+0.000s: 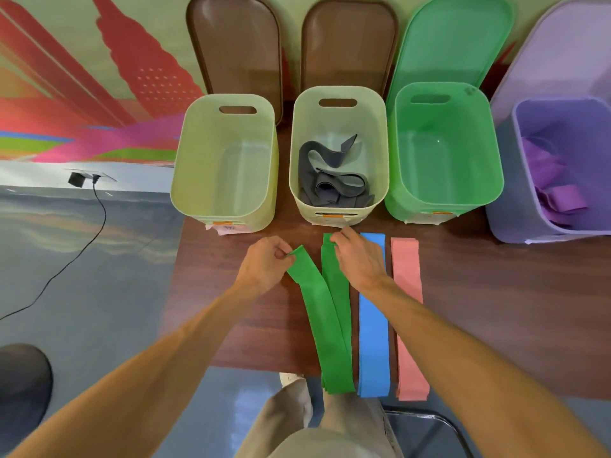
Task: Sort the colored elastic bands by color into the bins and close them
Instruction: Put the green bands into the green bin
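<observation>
Green elastic bands (334,325) lie lengthwise on the brown table, their near ends hanging over its front edge. My left hand (264,262) pinches the far end of one green band, pulled a little to the left. My right hand (358,259) grips the far end of another green band beside it. A blue band (373,335) and a pink band (408,309) lie flat to the right. Behind stand an empty pale bin (185,180), a pale bin (296,193) holding grey bands (330,180), an empty green bin (496,180) and a purple bin (506,213) holding purple bands (555,190).
All lids stand upright behind the bins: two brown lids (238,44), a green lid (453,38) and a purple lid (562,54). The table's left edge (175,276) drops to grey floor with a black cable (99,219). A dark chair (426,431) sits below the front edge.
</observation>
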`<state>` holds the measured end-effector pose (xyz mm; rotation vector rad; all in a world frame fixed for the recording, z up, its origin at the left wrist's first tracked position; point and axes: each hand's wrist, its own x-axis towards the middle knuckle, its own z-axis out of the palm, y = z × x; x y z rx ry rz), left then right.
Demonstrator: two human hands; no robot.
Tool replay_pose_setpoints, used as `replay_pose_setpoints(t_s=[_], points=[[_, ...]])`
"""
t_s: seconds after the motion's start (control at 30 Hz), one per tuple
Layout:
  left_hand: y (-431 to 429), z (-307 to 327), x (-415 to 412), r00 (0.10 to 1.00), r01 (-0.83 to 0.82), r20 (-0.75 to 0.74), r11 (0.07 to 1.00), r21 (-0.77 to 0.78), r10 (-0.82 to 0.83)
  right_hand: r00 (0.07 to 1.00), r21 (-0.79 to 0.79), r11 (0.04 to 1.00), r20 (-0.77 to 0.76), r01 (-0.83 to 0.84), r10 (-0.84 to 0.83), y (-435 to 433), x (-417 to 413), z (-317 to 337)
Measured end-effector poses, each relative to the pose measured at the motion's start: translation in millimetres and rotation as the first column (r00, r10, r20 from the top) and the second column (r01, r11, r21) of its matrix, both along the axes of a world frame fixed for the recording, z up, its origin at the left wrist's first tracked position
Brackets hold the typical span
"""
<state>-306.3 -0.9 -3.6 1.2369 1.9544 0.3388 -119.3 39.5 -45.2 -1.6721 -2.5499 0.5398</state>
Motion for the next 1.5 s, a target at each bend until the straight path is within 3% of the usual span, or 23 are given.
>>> replay_pose_setpoints(t_s=[0.13, 0.37, 0.47, 0.6, 0.87, 1.0, 1.17, 1.37, 1.5], points=[[4.2, 16.4, 2.3, 0.999, 0.043, -0.002, 0.999, 0.003, -0.043, 0.996, 0.015, 1.000, -0.087, 0.021, -0.020, -5.7, 4.9, 22.5], [-1.2, 44.2, 2.5, 0.987, 0.160, 0.022, 0.987, 0.009, -0.160, 0.989, -0.020, 0.992, -0.070, 0.126, -0.127, -21.9, 19.8, 69.3], [-9.9, 68.3, 3.2, 0.973, 0.230, 0.008, 0.970, 0.084, -0.232, 0.990, -0.049, 0.989, -0.032, 0.137, -0.139, -30.9, 24.0, 93.4], [-19.2, 107.0, 14.7, 0.944, 0.320, 0.011, 0.923, 0.215, -0.330, 0.978, -0.097, 0.984, -0.134, 0.150, -0.162, -50.3, 30.1, 133.8], [-30.2, 165.0, 32.4, 0.894, 0.380, 0.081, 0.841, 0.385, -0.441, 0.980, 0.067, 0.983, -0.116, 0.172, -0.163, -83.7, 53.9, 215.0], [-23.1, 197.1, 43.1, 0.879, 0.385, 0.098, 0.815, 0.434, -0.467, 0.954, 0.161, 0.948, -0.171, 0.275, -0.248, -88.4, 67.6, 253.8], [-1.3, 226.5, 57.7, 0.852, 0.459, 0.005, 0.752, 0.472, -0.523, 0.926, 0.302, 0.887, -0.254, 0.350, -0.280, -74.3, 81.5, 292.1], [31.3, 263.6, 84.4, 0.818, 0.561, -0.240, 0.632, 0.535, -0.523, 0.881, 0.460, 0.752, -0.260, 0.472, -0.394, -32.9, 103.1, 323.2], [57.6, 281.9, 104.2, 0.829, 0.548, -0.278, 0.606, 0.576, -0.485, 0.836, 0.489, 0.679, -0.299, 0.548, -0.460, 3.5, 118.1, 337.1]])
